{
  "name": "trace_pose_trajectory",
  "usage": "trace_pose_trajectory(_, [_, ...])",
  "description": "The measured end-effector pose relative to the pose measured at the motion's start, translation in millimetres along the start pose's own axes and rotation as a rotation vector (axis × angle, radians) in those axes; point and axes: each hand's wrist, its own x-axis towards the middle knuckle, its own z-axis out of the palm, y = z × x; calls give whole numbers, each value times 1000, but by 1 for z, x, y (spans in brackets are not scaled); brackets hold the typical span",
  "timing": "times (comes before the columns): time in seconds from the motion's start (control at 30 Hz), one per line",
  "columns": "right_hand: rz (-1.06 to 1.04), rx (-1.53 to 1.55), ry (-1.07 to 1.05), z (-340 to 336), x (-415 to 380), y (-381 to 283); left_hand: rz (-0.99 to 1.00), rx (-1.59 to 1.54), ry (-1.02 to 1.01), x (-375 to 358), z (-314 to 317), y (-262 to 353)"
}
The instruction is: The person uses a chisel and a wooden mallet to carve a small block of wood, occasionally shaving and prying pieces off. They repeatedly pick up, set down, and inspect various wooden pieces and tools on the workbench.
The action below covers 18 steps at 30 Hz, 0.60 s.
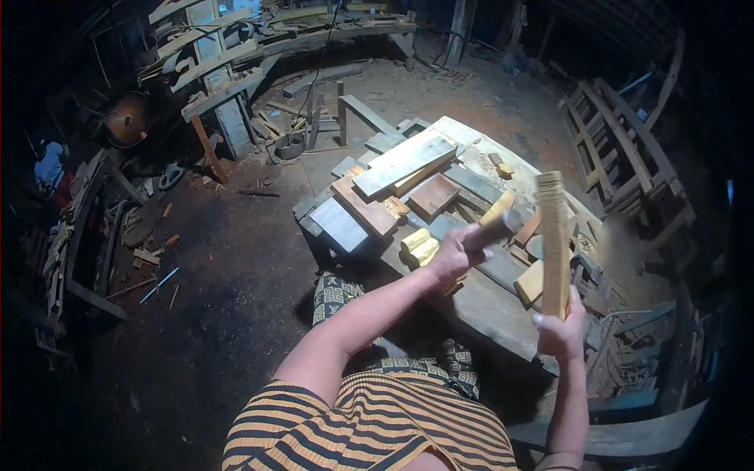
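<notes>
My left hand (453, 257) is wrapped round a dark cylindrical wooden piece (496, 229), which tilts up to the right over the workbench (479, 302). On the right, my right hand (562, 330) grips the lower end of a long light wooden block (552, 243) that stands nearly upright. The two held pieces are apart. Just left of my left hand lies a yellow shaped wood piece (420, 246) on the bench. Behind the hands are a brown block (433, 195) and a stacked grey board (404, 166).
Wooden pallets (613, 137) lean at the right back. A long bench with planks (330, 35) runs along the back. A bucket (290, 145) stands on the floor behind the workbench. Scrap wood (147, 257) lies on the floor at left.
</notes>
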Motion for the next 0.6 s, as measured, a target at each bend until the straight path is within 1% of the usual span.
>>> trace_pose_trajectory(0.03, [14, 74, 16, -3, 5, 10, 19, -4, 68, -1, -7, 0])
trace_pose_trajectory(0.07, [99, 69, 62, 0, 6, 15, 40, -10, 131, 1, -15, -5])
trace_pose_trajectory(0.1, [81, -18, 82, 3, 10, 28, 35, 230, 127, 8, -34, -37])
trace_pose_trajectory(0.13, [61, -107, 102, 7, 18, 50, -7, 112, 287, 8, -30, -12])
trace_pose_trajectory(0.17, [48, -189, 75, 6, 26, 82, -130, 5, 355, 7, -36, 3])
trace_pose_trajectory(0.2, [194, -401, 23, 8, 32, 95, -253, -101, 421, 8, -42, 12])
trace_pose_trajectory(0.27, [162, -810, 19, 24, 42, 117, -163, -355, 620, 17, -51, 7])
trace_pose_trajectory(0.3, [159, -805, 19, 30, 44, 122, -201, -618, 681, 22, -57, 15])
trace_pose_trajectory(0.33, [128, -899, 57, 36, 45, 126, -163, -746, 738, 24, -61, 25])
trace_pose_trajectory(0.37, [92, -995, 92, 42, 47, 129, -156, -741, 725, 23, -67, 32])
trace_pose_trajectory(0.4, [80, -993, 78, 42, 50, 136, -145, -735, 717, 21, -73, 38])
trace_pose_trajectory(0.47, [-23, -1083, 108, 36, 55, 148, -203, -505, 693, 11, -73, 58])
trace_pose_trajectory(0.5, [70, -1169, 9, 37, 55, 133, -96, -253, 736, 12, -75, 43])
trace_pose_trajectory(0.53, [59, -1168, 1, 36, 54, 117, -94, -5, 630, 2, -69, 61])
trace_pose_trajectory(0.6, [-91, -841, -41, 33, 53, 92, 231, 431, 342, -8, -60, 70])
